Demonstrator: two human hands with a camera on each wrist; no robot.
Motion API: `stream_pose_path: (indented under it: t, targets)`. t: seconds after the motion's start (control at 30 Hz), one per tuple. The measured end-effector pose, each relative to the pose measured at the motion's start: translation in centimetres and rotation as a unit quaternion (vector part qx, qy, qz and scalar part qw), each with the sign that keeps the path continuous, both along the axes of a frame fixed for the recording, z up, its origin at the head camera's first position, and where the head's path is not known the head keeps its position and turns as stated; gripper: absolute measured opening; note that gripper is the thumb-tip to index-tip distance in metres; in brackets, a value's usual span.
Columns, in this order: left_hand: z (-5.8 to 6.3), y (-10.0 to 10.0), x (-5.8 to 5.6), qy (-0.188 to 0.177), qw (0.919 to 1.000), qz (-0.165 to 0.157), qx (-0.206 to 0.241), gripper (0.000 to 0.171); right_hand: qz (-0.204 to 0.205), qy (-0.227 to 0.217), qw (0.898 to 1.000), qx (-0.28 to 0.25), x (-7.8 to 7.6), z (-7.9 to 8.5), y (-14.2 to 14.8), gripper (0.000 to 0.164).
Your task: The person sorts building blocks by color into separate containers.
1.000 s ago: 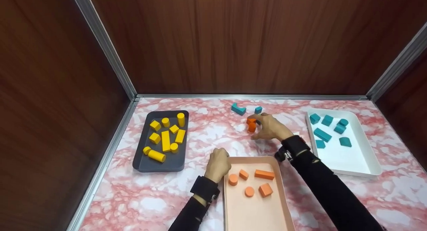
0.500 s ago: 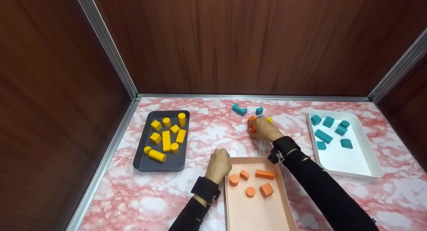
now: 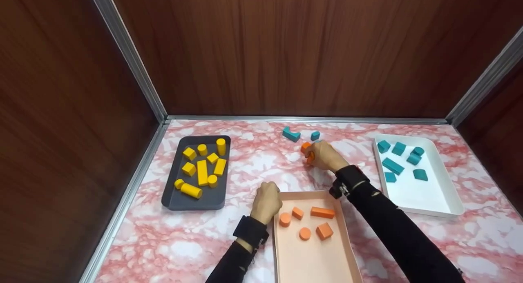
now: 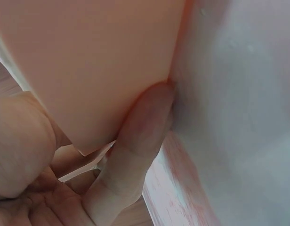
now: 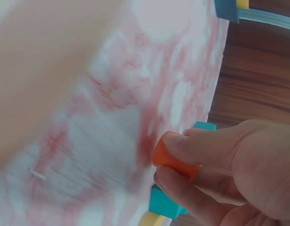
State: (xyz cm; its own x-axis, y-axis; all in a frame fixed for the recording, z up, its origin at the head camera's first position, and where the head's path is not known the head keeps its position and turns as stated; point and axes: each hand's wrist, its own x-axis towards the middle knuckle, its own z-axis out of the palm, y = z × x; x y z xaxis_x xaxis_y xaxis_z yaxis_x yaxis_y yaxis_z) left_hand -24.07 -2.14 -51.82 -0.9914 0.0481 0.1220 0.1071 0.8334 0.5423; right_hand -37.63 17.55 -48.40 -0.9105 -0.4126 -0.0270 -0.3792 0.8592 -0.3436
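My right hand reaches over the middle of the table and pinches an orange cylinder block between thumb and fingers, as the right wrist view shows. Just behind it lies another orange block. Close by the fingertips in the right wrist view are a teal block and part of a yellow block. My left hand grips the far left corner of the peach tray; in the left wrist view its thumb and a finger lie on either side of the tray's wall.
Inside the peach tray are several orange blocks, among them a cube. A dark grey tray with yellow blocks stands left, a white tray with teal blocks right. Two teal pieces, an arch-like one and a small one, lie farther back.
The right hand has come down leftward onto the orange cylinder block and pinched it. Its fingers were spread beside the orange blocks a second ago. The left hand stays at the tray's corner.
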Motion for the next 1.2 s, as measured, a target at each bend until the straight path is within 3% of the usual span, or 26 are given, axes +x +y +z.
stream_pose_path:
  t: [0.27, 0.43, 0.67, 0.83, 0.93, 1.03, 1.2]
  targets:
    - [0.1, 0.1, 0.2, 0.003, 1.0, 0.001, 0.007, 0.016, 0.026, 0.016, 0.999, -0.028, 1.1, 2.1, 0.8, 0.02]
    - [0.1, 0.1, 0.1, 0.006, 1.0, 0.001, 0.006, 0.014, 0.089, 0.079, 0.992, -0.047, 2.7, 3.4, 0.9, 0.014]
    - [0.0, -0.1, -0.1, -0.003, 1.0, -0.005, 0.006, 0.014, 0.14, 0.085, 0.985, -0.06, 6.5, 5.0, -0.2, 0.019]
    - [0.0, -0.3, -0.4, -0.02, 0.9996, -0.016, 0.015, 0.015, 0.208, 0.1, 0.97, -0.071, 9.5, 5.4, -1.7, 0.02]
    - [0.0, -0.5, -0.6, -0.038, 0.9988, -0.023, 0.022, 0.019, 0.241, 0.092, 0.963, -0.085, 11.3, 5.3, -2.6, 0.021]
    - [0.0, -0.7, -0.7, -0.051, 0.9977, -0.035, 0.028, 0.012, 0.264, 0.076, 0.957, -0.096, 13.0, 4.9, -3.4, 0.021]
    - [0.1, -1.0, -0.9, -0.06, 0.9962, -0.045, 0.043, 0.024, 0.294, 0.051, 0.951, -0.08, 15.3, 3.9, -4.4, 0.021]
